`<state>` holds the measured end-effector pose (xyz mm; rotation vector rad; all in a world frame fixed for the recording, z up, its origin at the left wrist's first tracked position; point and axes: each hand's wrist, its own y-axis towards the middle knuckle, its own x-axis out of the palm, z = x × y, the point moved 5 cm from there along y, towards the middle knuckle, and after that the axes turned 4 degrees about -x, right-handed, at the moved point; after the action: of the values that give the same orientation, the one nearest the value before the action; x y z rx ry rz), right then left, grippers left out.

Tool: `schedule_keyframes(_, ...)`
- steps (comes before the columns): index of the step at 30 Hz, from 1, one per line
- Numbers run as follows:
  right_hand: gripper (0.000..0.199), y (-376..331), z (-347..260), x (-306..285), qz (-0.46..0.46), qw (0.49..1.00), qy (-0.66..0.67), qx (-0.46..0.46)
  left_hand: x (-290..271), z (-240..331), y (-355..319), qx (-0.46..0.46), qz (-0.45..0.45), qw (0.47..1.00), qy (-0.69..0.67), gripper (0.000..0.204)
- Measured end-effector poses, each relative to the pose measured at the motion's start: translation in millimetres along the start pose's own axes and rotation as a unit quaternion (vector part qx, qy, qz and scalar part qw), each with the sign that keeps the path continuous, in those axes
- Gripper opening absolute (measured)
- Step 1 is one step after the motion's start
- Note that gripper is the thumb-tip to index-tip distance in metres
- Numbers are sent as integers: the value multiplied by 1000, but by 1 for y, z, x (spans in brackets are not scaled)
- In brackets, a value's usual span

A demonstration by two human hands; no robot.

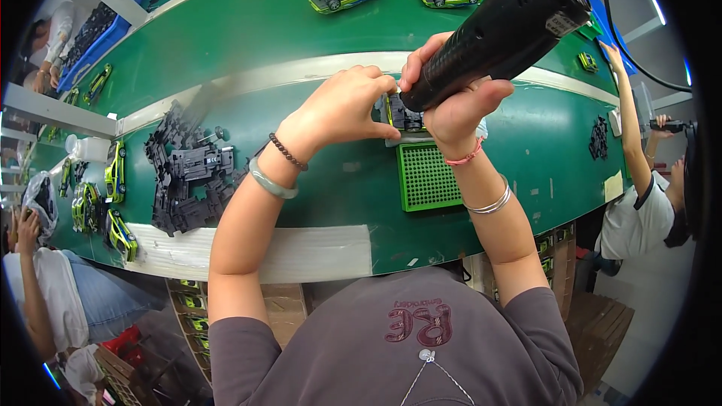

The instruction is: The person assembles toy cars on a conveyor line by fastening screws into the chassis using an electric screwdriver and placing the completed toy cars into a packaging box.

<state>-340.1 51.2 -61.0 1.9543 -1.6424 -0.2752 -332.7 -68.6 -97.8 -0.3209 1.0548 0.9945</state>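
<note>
Black toy-car chassis (404,115) sits at the top edge of a green perforated tray (427,177) — left hand (342,109) pinching it steady, right hand (451,109) wrapped tight around a ribbed black power screwdriver (500,26). Fastening appears under way; the next move likely calls for a straight, steady tip. Matte black plastic parts (188,173) lie heaped to the left on the green belt (301,22).

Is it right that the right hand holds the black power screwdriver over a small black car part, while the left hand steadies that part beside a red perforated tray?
Not quite: the perforated tray is green, not red, as the head view shows. The rest holds: the right hand grips the black power screwdriver and the left hand steadies the small black car part.
</note>
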Motion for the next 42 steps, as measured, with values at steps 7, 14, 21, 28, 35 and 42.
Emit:
schedule_keyframes(7,93,3,11,4,-33,999,1,20,3,-4,1,12,12,1000,-24,52)
schedule_keyframes(14,86,5,17,12,-53,998,-1,28,-1,-4,1,-41,-27,998,-41,48)
schedule_keyframes(21,83,-1,14,6,-43,999,11,-30,-2,3,4,-14,-28,999,-44,52)
schedule_keyframes(28,109,11,-72,-40,49,989,95,-102,-5,0,2,40,39,993,-108,53)
schedule_keyframes(35,83,-58,-59,-164,140,983,-89,-82,-95,-38,-13,-78,141,876,-454,51)
schedule_keyframes(42,21,-82,-34,-181,205,976,-74,1,-202,-183,-63,-289,134,944,88,49)
